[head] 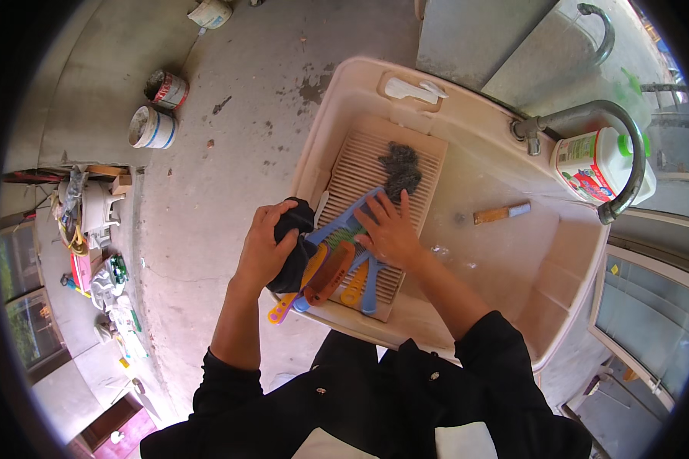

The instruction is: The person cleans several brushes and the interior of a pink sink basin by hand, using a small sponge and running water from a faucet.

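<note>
My left hand (268, 241) is closed on a bunched black cloth (293, 275) at the left rim of a beige laundry sink (308, 155). With its fingers spread, my right hand (391, 232) rests on combs on the sink's ribbed washboard (360, 150). Under and beside its fingers lies a blue comb (344, 221). Nearer to me are a brown comb (330, 273), a yellow and purple comb (284, 307), another yellow comb (353, 287) and more blue handles (370, 292). A dark grey scouring pad or rag (401, 166) lies just beyond my right fingertips.
A curved metal faucet (585, 109) arches over the right rim beside a white jug with a green cap (588, 163). An orange-handled brush or scraper (494, 214) lies in the basin. White soap pieces (410, 90) sit in the rim tray. Buckets (154, 127) stand on the floor at left.
</note>
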Available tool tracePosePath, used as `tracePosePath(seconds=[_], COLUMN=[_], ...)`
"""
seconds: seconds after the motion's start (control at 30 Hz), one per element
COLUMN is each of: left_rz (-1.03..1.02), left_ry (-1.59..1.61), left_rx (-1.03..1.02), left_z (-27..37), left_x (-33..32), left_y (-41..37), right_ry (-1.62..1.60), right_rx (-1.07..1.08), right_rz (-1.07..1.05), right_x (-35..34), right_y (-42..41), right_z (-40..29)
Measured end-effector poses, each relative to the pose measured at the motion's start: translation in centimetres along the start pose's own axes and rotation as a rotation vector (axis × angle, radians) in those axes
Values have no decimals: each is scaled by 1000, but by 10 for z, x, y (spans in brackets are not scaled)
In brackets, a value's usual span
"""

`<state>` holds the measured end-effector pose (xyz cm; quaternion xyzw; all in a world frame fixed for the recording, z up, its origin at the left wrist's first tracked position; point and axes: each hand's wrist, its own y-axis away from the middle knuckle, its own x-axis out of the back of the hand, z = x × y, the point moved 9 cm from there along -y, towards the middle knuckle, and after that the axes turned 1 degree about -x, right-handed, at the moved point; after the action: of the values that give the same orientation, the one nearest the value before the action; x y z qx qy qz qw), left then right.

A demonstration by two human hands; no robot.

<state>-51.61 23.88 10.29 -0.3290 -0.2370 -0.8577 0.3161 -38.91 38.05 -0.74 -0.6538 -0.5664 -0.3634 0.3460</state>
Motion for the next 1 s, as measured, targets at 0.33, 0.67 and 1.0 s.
tracePosePath(seconds=[0.33,0.67,1.0], left_rz=[71,-56,-156], left_ry=[241,661,-407], left_rx=[-143,128,112], left_z=[37,15,-36], left_x=[-85,-111,-113], left_y=[-38,-48,66], right_ry=[-1551,-1422,-664], right_rx=[-660,-681,-821], right_rz=[324,326,-108], right_x=[-17,52,-36], right_y=[80,-5,84], right_z=[40,83,16])
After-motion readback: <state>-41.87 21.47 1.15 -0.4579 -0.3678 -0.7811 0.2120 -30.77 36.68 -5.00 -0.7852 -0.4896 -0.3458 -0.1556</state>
